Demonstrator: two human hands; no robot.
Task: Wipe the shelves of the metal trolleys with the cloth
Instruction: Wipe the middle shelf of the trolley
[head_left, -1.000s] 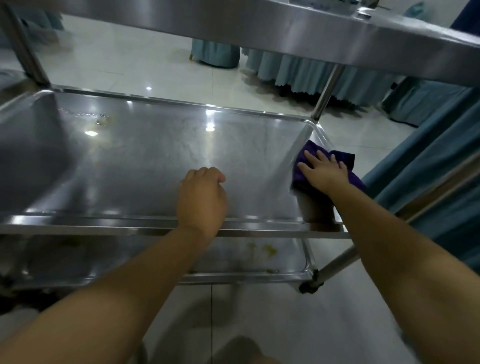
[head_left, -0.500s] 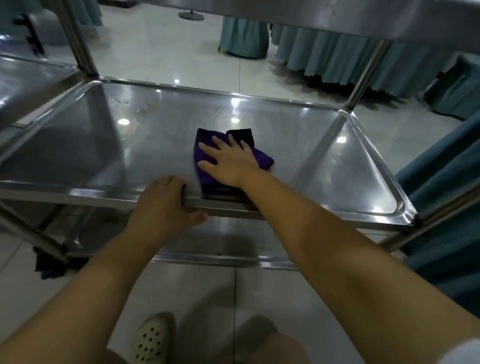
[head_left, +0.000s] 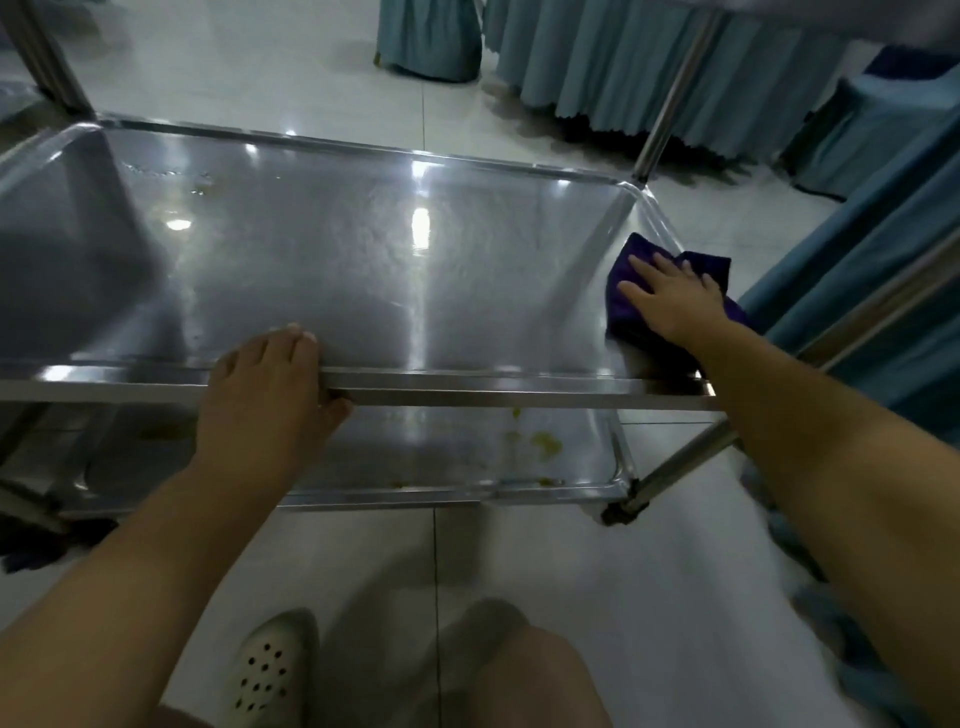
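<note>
R hand (head_left: 675, 299) flat on purple cloth (head_left: 631, 306) at shelf (head_left: 363, 260) R edge, L hand (head_left: 265, 384) gripping front rim

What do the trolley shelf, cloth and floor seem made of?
The shelf: polished metal, probably stainless steel; it mirrors the lights. The cloth: soft purple fabric, perhaps microfibre; it bunches under the right hand. The floor: glossy pale tiles, with grout lines and reflections.

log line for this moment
right hand: pressing cloth, shelf right end | left hand: gripping front rim | lower shelf: yellow spots
</note>
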